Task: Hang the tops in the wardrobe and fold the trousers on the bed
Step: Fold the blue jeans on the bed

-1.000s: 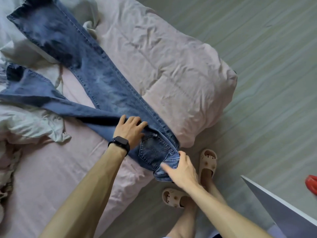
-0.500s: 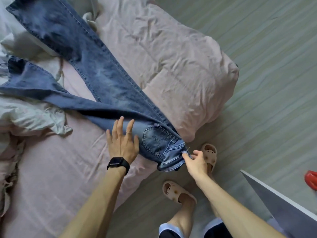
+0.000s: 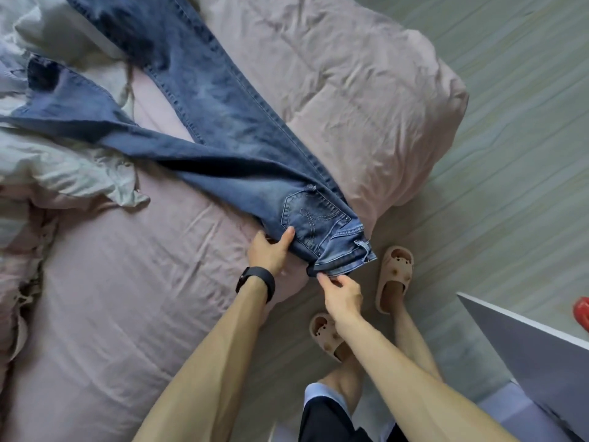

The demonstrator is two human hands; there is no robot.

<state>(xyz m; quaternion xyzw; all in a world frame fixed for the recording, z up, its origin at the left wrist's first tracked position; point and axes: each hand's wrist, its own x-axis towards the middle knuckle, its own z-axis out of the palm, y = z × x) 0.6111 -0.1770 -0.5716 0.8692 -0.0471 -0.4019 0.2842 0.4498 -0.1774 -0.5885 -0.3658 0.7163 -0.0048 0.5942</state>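
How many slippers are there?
2, both worn. The far slipper is on the floor beside the bed corner. The near slipper is closer to the camera, partly behind an arm.

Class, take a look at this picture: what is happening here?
A person stands at the bed with blue jeans spread on its pink sheet. The left hand grips the jeans' edge beside the back pocket; the right hand pinches the waistband at the bed's edge. The two legs lie splayed apart, so no fold is made yet.

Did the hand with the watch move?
Yes. The left hand slid off the jeans toward the bed edge, and now grips their side.
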